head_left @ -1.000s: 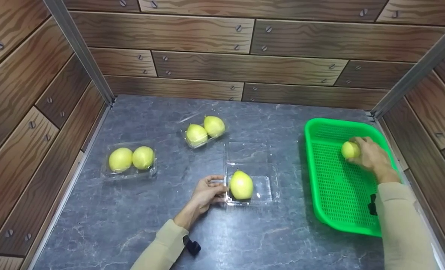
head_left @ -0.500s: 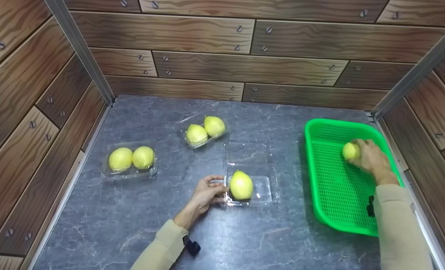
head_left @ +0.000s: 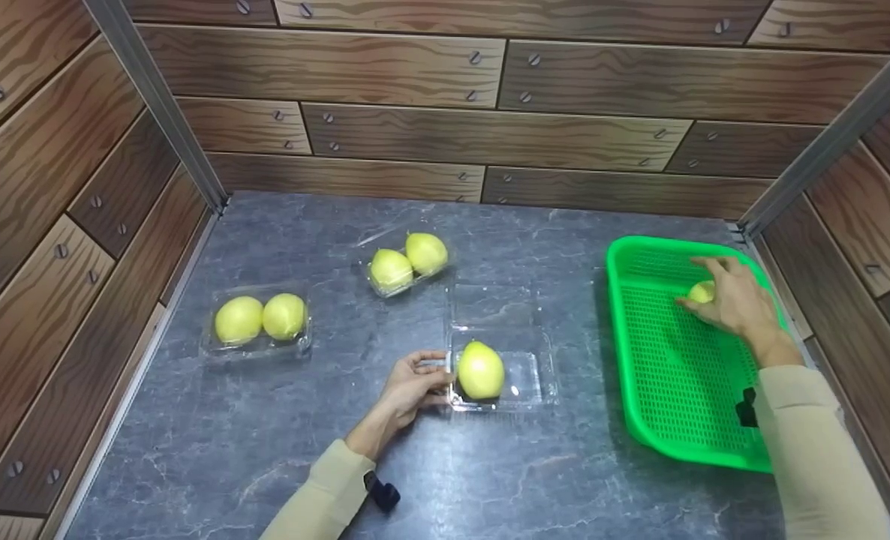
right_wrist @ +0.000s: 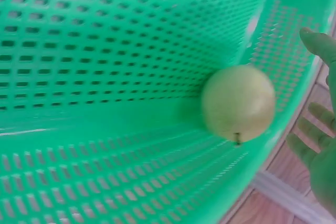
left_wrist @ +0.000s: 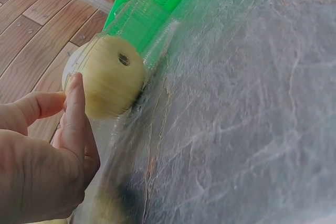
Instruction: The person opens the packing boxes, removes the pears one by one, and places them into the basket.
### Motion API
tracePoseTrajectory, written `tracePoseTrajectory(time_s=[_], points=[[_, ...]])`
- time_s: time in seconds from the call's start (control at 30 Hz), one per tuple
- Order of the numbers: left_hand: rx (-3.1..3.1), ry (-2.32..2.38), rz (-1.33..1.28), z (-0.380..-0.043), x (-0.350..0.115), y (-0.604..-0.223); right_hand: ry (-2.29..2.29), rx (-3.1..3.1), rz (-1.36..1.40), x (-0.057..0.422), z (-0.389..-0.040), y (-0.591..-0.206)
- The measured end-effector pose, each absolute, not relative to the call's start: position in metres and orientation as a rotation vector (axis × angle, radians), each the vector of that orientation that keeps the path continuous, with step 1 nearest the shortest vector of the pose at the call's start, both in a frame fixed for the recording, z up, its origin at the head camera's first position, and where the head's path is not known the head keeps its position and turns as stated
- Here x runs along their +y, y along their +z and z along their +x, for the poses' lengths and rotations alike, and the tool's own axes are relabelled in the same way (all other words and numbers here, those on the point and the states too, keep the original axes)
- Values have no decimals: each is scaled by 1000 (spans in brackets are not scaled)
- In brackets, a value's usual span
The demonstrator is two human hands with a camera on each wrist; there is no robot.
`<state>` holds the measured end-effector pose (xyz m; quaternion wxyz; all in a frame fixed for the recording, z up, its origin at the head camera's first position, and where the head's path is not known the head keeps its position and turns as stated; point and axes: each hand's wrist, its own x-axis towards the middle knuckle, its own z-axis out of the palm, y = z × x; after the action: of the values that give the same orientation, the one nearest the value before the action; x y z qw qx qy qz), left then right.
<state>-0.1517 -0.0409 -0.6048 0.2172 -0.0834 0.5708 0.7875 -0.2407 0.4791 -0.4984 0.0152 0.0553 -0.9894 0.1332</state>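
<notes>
In the head view my left hand [head_left: 409, 388] pinches the left edge of a clear plastic clamshell box [head_left: 521, 379], whose lid is folded back. One yellow-green pear [head_left: 481, 370] sits in the left half of this box; the left wrist view has the same pear [left_wrist: 107, 76] just beyond my thumb and fingertips. Over the far right of the green basket [head_left: 616, 330], my right hand [head_left: 738, 304] is spread with nothing in its grasp. Below it lies another pear [head_left: 702, 292], partly hidden by the fingers. The right wrist view shows that pear [right_wrist: 239, 103] against the basket wall, apart from the hand.
A clear box [head_left: 308, 341] with two pears [head_left: 239, 320] stands at the left. Another packed box [head_left: 394, 291], also with two pears [head_left: 427, 253], is farther back. Wood-patterned walls [head_left: 407, 71] enclose the grey marbled table [head_left: 325, 442] on three sides.
My right hand has let go of the pear in the basket; its fingers have spread and lifted off it. The left hand holds the box edge as before.
</notes>
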Motion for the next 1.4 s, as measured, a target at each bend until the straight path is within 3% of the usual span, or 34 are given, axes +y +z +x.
tracePoseTrajectory(time_s=[0.73,1.4], points=[[1571,2199,-225,-151,-41,-604,394,-2807,414,398,-214,-453],[1564,2199,-248,-151,-39,-605,659,-2838,537,312,-178,-475]])
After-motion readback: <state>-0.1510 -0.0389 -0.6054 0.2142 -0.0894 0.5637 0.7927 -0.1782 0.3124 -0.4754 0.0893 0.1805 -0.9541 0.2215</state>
